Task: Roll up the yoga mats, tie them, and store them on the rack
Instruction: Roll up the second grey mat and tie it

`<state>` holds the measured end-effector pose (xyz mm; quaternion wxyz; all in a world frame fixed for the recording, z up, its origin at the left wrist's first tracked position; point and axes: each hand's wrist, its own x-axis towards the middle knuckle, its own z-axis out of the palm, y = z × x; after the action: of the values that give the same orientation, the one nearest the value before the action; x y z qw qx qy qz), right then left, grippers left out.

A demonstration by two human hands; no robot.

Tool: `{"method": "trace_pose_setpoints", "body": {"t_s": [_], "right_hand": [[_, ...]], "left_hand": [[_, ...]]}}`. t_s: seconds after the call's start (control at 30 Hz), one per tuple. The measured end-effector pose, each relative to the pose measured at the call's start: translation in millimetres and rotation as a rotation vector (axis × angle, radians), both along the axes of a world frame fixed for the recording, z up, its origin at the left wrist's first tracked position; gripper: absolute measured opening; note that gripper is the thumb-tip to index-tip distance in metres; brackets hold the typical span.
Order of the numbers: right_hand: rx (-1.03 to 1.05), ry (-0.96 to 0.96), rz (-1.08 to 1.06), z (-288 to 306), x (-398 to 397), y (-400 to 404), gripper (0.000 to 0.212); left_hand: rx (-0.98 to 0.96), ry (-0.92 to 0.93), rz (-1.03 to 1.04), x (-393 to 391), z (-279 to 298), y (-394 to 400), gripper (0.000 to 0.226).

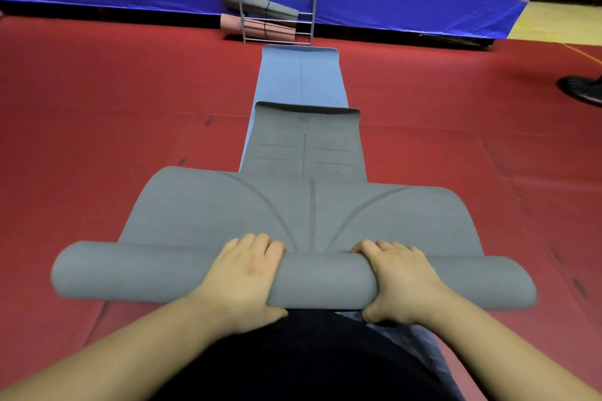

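Head view: blue mat (298,75) lies before the rack (278,0).

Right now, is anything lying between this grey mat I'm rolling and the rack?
Only mat: the grey mat still lies unrolled ahead, over a blue mat that reaches the rack. Nothing else visible.

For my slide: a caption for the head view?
Both hands roll a grey yoga mat toward the rack.

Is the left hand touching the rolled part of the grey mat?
Touching. In the head view, the left hand grips the rolled part of the grey mat, fingers curled over its top.
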<state>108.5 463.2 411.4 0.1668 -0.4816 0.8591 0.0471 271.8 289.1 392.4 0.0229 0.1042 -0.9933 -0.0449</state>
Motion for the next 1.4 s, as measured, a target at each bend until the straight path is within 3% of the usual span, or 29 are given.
{"method": "trace_pose_setpoints", "body": {"t_s": [0.17, 0.23, 0.33, 0.4, 0.47, 0.6, 0.67, 0.77, 0.97, 1.17, 1.3, 1.4], "right_hand": [[-0.168, 0.219, 0.044, -9.3, 4.2, 6.6, 0.106], [-0.237, 0.296, 0.041, -13.4, 7.0, 6.8, 0.11], [-0.133, 0.195, -0.003, -15.6, 5.6, 1.8, 0.105], [-0.098, 0.162, -0.005, -11.2, 0.9, -4.5, 0.091], [-0.065, 0.11, -0.013, -10.1, -5.3, -9.3, 0.081], [0.034, 0.029, -0.024, -1.1, -18.7, -21.4, 0.083], [0.069, 0.033, -0.017, 0.3, -21.0, -26.2, 0.084], [0.031, 0.076, -0.026, 2.7, -19.6, -24.4, 0.091], [0.002, 0.199, 0.017, -4.5, -11.0, -19.3, 0.101], [0.015, 0.082, -0.027, -2.6, -31.7, -36.0, 0.087], [0.053, 0.057, -0.023, 2.3, -38.9, -46.3, 0.086], [0.049, 0.132, -0.05, 5.2, -35.9, -44.7, 0.097]], "left_hand": [[0.098, -0.27, -0.005, -12.1, 10.1, -17.7, 0.085], [0.236, -0.371, 0.012, -22.5, 17.2, -24.5, 0.076], [0.361, -0.449, 0.057, -34.5, 19.9, -29.7, 0.062], [0.336, -0.446, 0.062, -38.1, 21.0, -29.8, 0.062], [0.182, -0.371, 0.052, -35.5, 22.7, -27.8, 0.074], [-0.1, -0.209, 0.004, -23.5, 11.3, -13.1, 0.086], [-0.117, -0.148, 0.013, -23.2, 5.3, -13.9, 0.081], [-0.065, -0.24, 0.009, -31.4, 11.9, -21.4, 0.071], [0.138, -0.457, 0.025, -51.9, 26.2, -38.3, 0.08], [-0.143, -0.377, 0.097, -48.5, 19.7, -24.5, 0.09], [-0.079, -0.33, 0.123, -52.6, 14.7, -30.9, 0.084], [0.074, -0.388, 0.115, -63.6, 22.1, -45.0, 0.081]]}}
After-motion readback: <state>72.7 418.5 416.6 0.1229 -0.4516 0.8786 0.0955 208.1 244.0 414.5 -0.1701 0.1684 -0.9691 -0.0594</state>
